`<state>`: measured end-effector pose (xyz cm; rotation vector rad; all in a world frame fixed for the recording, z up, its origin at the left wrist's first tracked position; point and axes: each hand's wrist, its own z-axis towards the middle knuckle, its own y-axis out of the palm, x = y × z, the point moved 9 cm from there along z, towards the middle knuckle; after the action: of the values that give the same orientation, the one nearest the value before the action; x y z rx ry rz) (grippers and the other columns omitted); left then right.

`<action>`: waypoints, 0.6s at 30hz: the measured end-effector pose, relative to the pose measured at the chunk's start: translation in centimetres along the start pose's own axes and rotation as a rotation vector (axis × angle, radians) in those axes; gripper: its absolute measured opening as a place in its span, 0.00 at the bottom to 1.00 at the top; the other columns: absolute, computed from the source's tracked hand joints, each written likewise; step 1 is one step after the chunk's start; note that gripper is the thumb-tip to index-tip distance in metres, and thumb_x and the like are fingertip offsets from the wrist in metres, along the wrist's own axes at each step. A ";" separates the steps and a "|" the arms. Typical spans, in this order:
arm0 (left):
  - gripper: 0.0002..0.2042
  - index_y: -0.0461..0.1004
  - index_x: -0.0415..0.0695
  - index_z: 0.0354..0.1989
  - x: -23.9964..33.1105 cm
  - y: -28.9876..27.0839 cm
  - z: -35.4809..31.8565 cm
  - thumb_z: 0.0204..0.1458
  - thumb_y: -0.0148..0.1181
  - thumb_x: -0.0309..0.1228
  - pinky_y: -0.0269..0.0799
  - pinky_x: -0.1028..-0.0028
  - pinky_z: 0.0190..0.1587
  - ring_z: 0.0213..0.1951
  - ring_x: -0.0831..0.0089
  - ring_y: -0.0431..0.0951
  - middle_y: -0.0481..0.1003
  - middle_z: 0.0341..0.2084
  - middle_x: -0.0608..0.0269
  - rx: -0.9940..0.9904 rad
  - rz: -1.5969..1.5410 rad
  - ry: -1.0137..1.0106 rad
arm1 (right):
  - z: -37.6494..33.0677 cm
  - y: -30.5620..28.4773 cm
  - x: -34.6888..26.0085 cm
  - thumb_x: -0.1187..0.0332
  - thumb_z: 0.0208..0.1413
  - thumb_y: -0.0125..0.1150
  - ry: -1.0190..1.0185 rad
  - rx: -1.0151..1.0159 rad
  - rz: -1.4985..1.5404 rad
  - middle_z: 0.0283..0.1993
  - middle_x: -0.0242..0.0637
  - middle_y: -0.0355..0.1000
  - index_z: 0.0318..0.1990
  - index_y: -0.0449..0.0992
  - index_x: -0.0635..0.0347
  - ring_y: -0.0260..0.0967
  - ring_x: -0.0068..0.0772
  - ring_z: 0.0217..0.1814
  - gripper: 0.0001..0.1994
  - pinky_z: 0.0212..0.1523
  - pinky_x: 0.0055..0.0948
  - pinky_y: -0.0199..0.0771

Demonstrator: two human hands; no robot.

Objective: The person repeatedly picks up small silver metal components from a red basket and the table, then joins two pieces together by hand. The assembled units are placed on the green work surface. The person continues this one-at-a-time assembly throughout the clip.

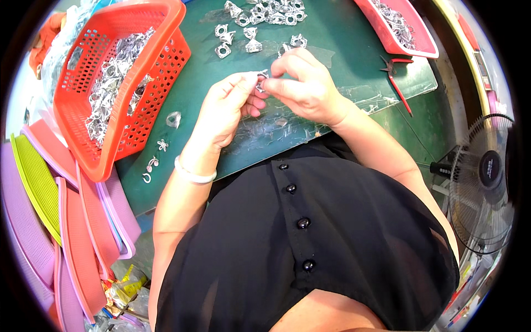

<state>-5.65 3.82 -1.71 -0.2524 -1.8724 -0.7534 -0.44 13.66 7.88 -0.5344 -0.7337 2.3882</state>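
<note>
My left hand [225,105], with a white bangle on its wrist, pinches a small silver metal piece [261,84] above the green table. From the other side, the thumb and forefinger of my right hand [310,86] close on the same piece. Fingers cover most of it, so its exact shape is hard to make out. Just beyond my hands lie several silver openwork metal fittings [253,41], some joined in short clusters. A larger heap of similar fittings [276,12] sits farther back.
An orange-red plastic basket [176,61] full of silver parts stands at left. Another pink-red basket [426,47] with metal parts is at far right. Red-handled pliers [397,88] lie near the table's right edge. Stacked coloured baskets [83,238] flank the table; a fan [481,177] stands right.
</note>
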 end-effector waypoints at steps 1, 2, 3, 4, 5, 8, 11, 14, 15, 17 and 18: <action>0.10 0.71 0.38 0.40 -0.2 0.1 0.1 0.56 0.51 0.32 0.67 0.82 0.31 0.28 0.81 0.70 0.72 0.27 0.67 0.001 -0.013 0.013 | -0.2 0.0 -0.4 0.73 0.35 0.61 -0.034 0.025 -0.018 0.28 0.31 0.66 0.28 0.75 0.54 0.64 0.32 0.30 0.08 0.28 0.27 0.67; 0.10 0.71 0.38 0.40 -0.2 0.2 0.0 0.56 0.51 0.31 0.67 0.82 0.31 0.27 0.81 0.70 0.72 0.27 0.67 0.018 -0.002 0.027 | -0.4 0.2 -0.5 0.73 0.35 0.60 -0.027 0.020 -0.021 0.28 0.31 0.66 0.28 0.75 0.54 0.64 0.32 0.30 0.08 0.28 0.27 0.67; 0.10 0.71 0.38 0.40 -0.2 0.3 -0.1 0.56 0.51 0.31 0.67 0.82 0.31 0.27 0.81 0.70 0.72 0.27 0.67 0.033 0.009 0.039 | -0.6 0.3 -0.5 0.73 0.36 0.60 -0.016 0.014 -0.027 0.28 0.31 0.66 0.28 0.75 0.55 0.64 0.32 0.30 0.08 0.28 0.26 0.67; 0.09 0.72 0.38 0.40 -0.2 0.3 -0.2 0.56 0.51 0.30 0.67 0.82 0.31 0.27 0.82 0.70 0.72 0.26 0.67 0.048 0.021 0.051 | -0.8 0.4 -0.5 0.73 0.36 0.59 -0.007 0.009 -0.032 0.28 0.31 0.66 0.28 0.75 0.55 0.64 0.31 0.30 0.07 0.28 0.26 0.68; 0.09 0.71 0.37 0.40 -0.1 0.3 -0.3 0.55 0.52 0.29 0.68 0.82 0.32 0.28 0.82 0.71 0.73 0.27 0.67 0.062 0.052 0.071 | -0.9 0.5 -0.6 0.73 0.36 0.59 -0.009 0.014 -0.026 0.28 0.31 0.66 0.28 0.75 0.55 0.64 0.32 0.30 0.07 0.29 0.26 0.68; 0.09 0.70 0.36 0.42 0.4 0.1 -0.8 0.54 0.53 0.26 0.69 0.81 0.36 0.31 0.81 0.72 0.73 0.30 0.66 0.096 0.136 0.161 | -1.2 0.7 -0.7 0.73 0.36 0.59 -0.020 0.030 -0.014 0.30 0.32 0.67 0.28 0.75 0.57 0.65 0.32 0.31 0.07 0.30 0.27 0.69; 0.11 0.69 0.35 0.44 1.0 0.4 -1.4 0.51 0.55 0.22 0.70 0.80 0.40 0.35 0.80 0.72 0.73 0.34 0.64 0.091 0.150 0.271 | -1.6 0.8 -0.9 0.73 0.35 0.59 -0.042 0.037 -0.018 0.31 0.34 0.68 0.28 0.74 0.58 0.66 0.34 0.32 0.08 0.30 0.27 0.70; 0.15 0.67 0.35 0.46 1.2 0.6 -1.7 0.49 0.56 0.19 0.70 0.79 0.44 0.39 0.79 0.72 0.72 0.37 0.62 0.064 0.098 0.293 | -1.7 0.7 -1.3 0.73 0.35 0.59 -0.072 0.041 -0.027 0.33 0.36 0.68 0.28 0.74 0.60 0.67 0.36 0.33 0.08 0.31 0.28 0.71; 0.15 0.66 0.35 0.47 1.1 0.6 -1.8 0.49 0.56 0.18 0.70 0.79 0.44 0.40 0.78 0.72 0.71 0.38 0.62 0.062 0.093 0.296 | -1.6 0.7 -1.5 0.73 0.34 0.59 -0.078 0.041 -0.025 0.33 0.37 0.68 0.28 0.74 0.60 0.67 0.36 0.33 0.09 0.31 0.28 0.71; 0.17 0.65 0.35 0.48 1.2 0.6 -2.0 0.48 0.57 0.18 0.70 0.79 0.45 0.41 0.78 0.71 0.71 0.39 0.61 0.070 0.132 0.337 | -1.6 0.7 -1.6 0.74 0.34 0.59 -0.077 0.046 -0.011 0.33 0.37 0.68 0.28 0.74 0.61 0.67 0.37 0.33 0.09 0.32 0.29 0.71; 0.19 0.64 0.35 0.49 1.4 0.6 -2.1 0.48 0.57 0.17 0.70 0.79 0.45 0.42 0.77 0.71 0.71 0.39 0.61 0.079 0.175 0.377 | -1.6 0.7 -1.6 0.74 0.34 0.59 -0.071 0.052 0.000 0.34 0.38 0.68 0.28 0.74 0.61 0.67 0.37 0.33 0.09 0.32 0.29 0.71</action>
<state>-4.38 2.80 0.28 -0.2046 -1.4981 -0.5616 1.33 12.84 6.53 -0.4306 -0.7005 2.4296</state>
